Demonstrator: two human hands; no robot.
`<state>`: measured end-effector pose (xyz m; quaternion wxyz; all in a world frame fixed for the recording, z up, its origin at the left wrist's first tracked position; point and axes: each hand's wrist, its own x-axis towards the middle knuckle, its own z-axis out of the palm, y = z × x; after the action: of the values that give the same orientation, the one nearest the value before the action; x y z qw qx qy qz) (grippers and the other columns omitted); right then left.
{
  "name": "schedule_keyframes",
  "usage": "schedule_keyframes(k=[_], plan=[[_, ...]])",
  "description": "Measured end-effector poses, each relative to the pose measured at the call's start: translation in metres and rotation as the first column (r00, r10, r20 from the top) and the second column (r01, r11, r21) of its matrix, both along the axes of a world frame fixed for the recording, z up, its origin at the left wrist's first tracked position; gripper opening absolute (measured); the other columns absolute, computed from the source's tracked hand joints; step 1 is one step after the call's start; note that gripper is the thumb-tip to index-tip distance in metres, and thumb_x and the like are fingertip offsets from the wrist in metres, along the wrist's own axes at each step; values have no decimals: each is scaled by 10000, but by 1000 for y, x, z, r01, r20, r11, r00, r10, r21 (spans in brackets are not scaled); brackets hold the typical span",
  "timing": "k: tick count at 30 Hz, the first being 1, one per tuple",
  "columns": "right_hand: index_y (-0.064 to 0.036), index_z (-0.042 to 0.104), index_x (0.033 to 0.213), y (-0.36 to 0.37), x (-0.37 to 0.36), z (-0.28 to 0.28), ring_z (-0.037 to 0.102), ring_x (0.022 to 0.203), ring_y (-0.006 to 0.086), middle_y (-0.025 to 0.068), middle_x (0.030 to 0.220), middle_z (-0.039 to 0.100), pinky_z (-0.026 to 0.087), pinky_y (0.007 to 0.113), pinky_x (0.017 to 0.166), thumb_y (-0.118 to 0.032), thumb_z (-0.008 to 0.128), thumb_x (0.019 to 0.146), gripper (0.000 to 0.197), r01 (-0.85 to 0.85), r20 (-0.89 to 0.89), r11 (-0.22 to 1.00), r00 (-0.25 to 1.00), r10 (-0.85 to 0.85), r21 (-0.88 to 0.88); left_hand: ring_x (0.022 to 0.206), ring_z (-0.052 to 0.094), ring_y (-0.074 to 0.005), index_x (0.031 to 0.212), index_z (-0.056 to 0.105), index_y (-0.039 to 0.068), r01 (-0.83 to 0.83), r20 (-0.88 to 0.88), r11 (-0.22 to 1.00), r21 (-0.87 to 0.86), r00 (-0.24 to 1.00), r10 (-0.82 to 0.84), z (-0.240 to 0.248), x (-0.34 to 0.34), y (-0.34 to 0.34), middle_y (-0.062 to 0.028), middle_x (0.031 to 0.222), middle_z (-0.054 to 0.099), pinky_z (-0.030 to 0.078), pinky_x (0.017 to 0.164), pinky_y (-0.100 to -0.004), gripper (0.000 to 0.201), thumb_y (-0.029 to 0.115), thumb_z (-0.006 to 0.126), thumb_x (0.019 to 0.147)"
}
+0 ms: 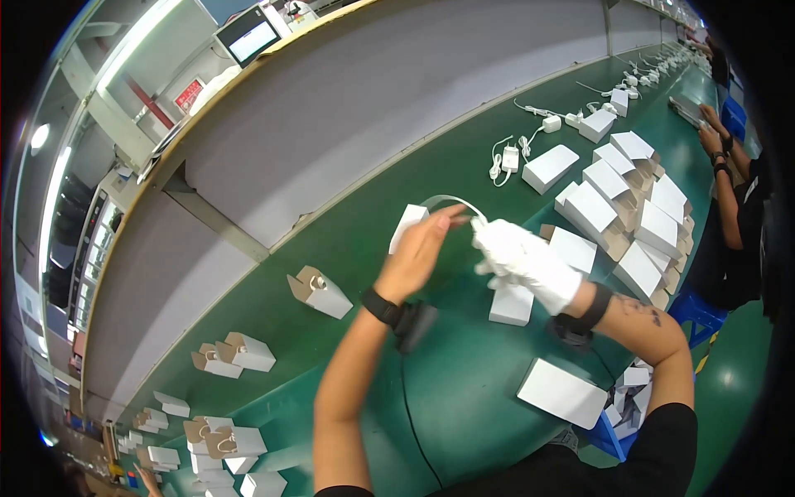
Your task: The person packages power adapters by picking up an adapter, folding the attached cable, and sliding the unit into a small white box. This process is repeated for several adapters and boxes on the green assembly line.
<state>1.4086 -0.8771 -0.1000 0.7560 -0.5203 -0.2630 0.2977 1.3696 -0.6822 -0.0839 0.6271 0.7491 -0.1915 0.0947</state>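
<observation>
While the right hand, in a white fabric glove, pinches a thin white cable at its fingertips, the bare left hand stretches its fingers just beside a small white cardboard box; I cannot tell whether they grip anything. The cable arches over the green desk between box and glove. White cartons with brown flaps crowd the right side, near a white plug adapter.
</observation>
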Motion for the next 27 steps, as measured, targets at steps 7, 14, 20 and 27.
schedule_keyframes(k=[7, 14, 20, 27], plan=[[-44, 519, 1147, -55, 7, 10, 613, 823, 133, 78, 1092, 585, 479, 222, 646, -329, 636, 885, 404, -72, 216, 993, 972, 92, -99, 1254, 444, -251, 1312, 452, 53, -107, -96, 744, 660, 970, 225, 26, 31, 64, -79, 1306, 516, 359, 1035, -390, 486, 201, 568, 864], [4, 428, 1289, -63, -9, 37, 611, 727, 147, 155, 1171, 584, 473, 227, 579, -547, 724, 731, 839, 19, 37, 999, 999, -21, 42, 1229, 477, -269, 1295, 452, 86, -19, -48, 133, 991, 874, 484, 20, 32, 112, -69, 1322, 509, 357, 1071, -436, 612, 114, 709, 740], [12, 449, 1323, -61, -12, 32, 600, 857, 148, 92, 1110, 578, 478, 239, 684, -289, 616, 894, 550, -271, 17, 935, 962, 274, 229, 1183, 498, -219, 1320, 405, 30, -206, -421, 978, -11, 888, 183, -63, -30, 103, -96, 1268, 516, 400, 996, -377, 784, 192, 817, 672], [13, 448, 1315, -38, -33, 13, 593, 861, 136, 95, 1061, 591, 482, 269, 672, -361, 586, 897, 578, -259, -48, 961, 966, 255, -101, 1175, 432, -218, 1367, 325, 22, -51, -499, 991, 122, 860, 106, -68, -83, 35, -85, 1227, 463, 330, 1033, -376, 906, 282, 835, 665]])
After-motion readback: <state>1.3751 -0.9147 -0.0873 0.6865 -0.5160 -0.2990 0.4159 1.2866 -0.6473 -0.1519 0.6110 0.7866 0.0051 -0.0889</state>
